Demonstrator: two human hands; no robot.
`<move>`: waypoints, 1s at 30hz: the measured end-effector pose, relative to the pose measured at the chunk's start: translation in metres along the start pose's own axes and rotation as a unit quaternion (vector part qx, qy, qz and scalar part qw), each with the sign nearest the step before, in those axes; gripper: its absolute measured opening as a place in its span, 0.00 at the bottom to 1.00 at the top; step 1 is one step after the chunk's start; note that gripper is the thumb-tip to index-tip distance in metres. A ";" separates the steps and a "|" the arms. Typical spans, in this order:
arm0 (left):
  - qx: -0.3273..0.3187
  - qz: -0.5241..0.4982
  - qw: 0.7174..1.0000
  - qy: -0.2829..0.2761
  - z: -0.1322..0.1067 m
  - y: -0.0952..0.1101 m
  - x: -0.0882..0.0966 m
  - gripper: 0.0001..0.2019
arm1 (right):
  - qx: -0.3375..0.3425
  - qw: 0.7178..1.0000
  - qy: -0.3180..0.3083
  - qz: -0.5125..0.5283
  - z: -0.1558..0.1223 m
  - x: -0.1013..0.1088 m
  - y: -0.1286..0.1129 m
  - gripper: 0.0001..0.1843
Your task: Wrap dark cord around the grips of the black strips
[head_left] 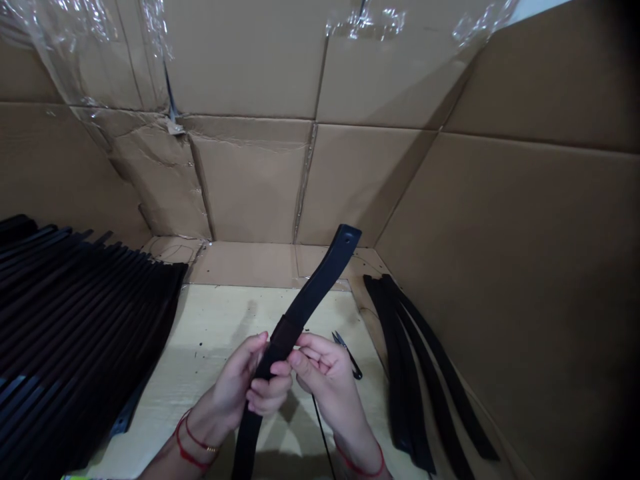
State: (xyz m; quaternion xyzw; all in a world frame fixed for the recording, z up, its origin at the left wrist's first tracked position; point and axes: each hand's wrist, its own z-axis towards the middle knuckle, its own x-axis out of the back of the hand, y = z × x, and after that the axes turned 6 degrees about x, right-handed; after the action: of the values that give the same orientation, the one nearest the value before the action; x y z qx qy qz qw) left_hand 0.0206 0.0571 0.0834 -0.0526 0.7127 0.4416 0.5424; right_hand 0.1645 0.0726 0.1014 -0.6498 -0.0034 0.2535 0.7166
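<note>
The left hand [235,383] grasps a long, curved, flat black strap [323,280], fingers wrapped across it; the right hand [325,373] has bent fingers at its side, though whether they pinch it is unclear. A dark brown band [286,337] circles the strap, whose squared upper end bears a small round mark. Pale tabletop [185,347] spreads between piled black strips [90,313] leftward and black snips [347,355] just rightward. Brown cardboard walls [250,180] rise beyond.
</note>
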 end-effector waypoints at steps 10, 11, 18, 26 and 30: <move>-0.014 -0.003 1.000 0.012 -0.003 -0.003 0.003 0.23 | 0.020 0.998 0.052 -0.001 -0.005 -0.008 0.006 0.15; -0.009 -0.001 1.000 0.014 -0.003 -0.003 0.003 0.23 | 0.024 0.998 0.060 -0.006 -0.005 -0.009 0.006 0.15; 0.030 0.056 0.998 0.027 0.001 -0.006 0.004 0.28 | 0.127 0.980 0.150 -0.039 -0.008 -0.018 0.010 0.13; -0.004 0.038 0.999 0.029 -0.001 -0.004 0.003 0.26 | 0.076 0.990 0.117 -0.032 -0.004 -0.019 0.009 0.14; 0.008 0.035 0.999 0.036 -0.001 -0.006 0.001 0.26 | 0.102 0.985 0.134 -0.034 -0.007 -0.019 0.011 0.14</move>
State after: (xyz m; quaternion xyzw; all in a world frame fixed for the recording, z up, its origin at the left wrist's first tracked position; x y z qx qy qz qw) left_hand 0.0228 0.0536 0.0791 -0.0395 0.7366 0.4524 0.5012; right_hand 0.1466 0.0598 0.0966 -0.6006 0.0966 0.1380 0.7816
